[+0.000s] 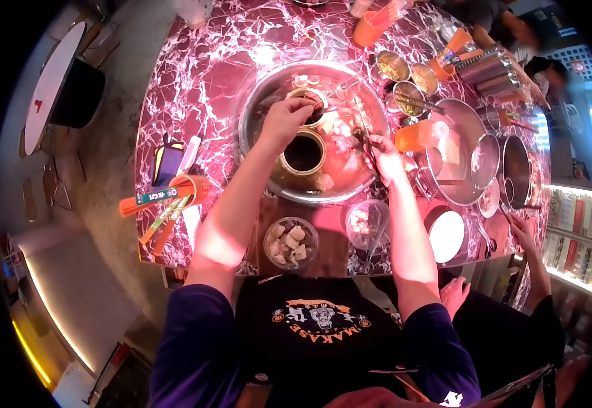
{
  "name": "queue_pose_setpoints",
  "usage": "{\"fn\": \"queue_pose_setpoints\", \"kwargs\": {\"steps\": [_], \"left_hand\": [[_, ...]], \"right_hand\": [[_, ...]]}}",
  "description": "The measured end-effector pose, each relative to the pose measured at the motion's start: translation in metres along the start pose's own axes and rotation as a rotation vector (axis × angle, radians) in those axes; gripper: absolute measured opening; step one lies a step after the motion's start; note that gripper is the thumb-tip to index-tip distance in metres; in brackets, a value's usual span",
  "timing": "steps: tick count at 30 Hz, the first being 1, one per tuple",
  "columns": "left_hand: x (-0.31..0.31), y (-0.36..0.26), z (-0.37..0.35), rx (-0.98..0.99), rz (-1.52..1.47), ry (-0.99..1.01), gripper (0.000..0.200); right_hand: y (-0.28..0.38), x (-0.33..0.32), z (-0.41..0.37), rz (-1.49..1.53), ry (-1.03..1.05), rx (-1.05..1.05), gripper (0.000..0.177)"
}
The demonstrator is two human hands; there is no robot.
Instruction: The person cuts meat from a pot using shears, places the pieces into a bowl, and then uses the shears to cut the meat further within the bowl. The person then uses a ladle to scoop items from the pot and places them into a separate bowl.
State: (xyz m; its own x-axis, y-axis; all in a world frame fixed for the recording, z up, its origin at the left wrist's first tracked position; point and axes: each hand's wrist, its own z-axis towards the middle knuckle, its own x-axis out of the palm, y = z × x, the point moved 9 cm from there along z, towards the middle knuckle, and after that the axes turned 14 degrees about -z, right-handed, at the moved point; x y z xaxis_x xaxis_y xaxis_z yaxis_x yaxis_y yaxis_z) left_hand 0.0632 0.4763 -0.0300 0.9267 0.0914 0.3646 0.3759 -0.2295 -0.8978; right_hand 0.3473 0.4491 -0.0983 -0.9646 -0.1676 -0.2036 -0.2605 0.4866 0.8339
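A wide metal basin (243, 102) holds pale and pinkish pieces. Two round jars stand inside it, the nearer jar (304, 152) with dark contents. My left hand (286, 120) is over the farther jar (316, 117), its fingertips pinched together on something small that I cannot make out. At the basin's right rim, my right hand (385, 158) grips a long, thin utensil (364, 139) with a dark handle; its tip points over the pale pieces. In front of the basin are a clear bowl of pale chunks (290, 243) and another clear bowl of pinkish pieces (366, 224).
Left on the marble table lie an orange cup (194, 189) with utensils and a dark pouch (167, 163). On the right are a large metal pan (469, 183), a white round dish (447, 236) and several small bowls. A co-worker's hand (523, 234) reaches in at the right.
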Motion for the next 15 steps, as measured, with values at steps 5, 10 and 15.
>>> {"fn": "queue_pose_setpoints", "kwargs": {"steps": [5,10,15], "left_hand": [[0.014,-0.013,-0.042,0.006,-0.002,0.04,0.022],[0.033,-0.01,-0.097,-0.016,0.025,0.146,0.023],[0.051,0.015,-0.159,-0.072,0.123,0.184,0.023]], "right_hand": [[0.005,-0.032,-0.091,0.057,-0.004,-0.197,0.03],[-0.007,-0.064,-0.245,-0.138,-0.143,-0.135,0.04],[-0.102,-0.062,-0.316,-0.184,-0.082,0.047,0.039]]}}
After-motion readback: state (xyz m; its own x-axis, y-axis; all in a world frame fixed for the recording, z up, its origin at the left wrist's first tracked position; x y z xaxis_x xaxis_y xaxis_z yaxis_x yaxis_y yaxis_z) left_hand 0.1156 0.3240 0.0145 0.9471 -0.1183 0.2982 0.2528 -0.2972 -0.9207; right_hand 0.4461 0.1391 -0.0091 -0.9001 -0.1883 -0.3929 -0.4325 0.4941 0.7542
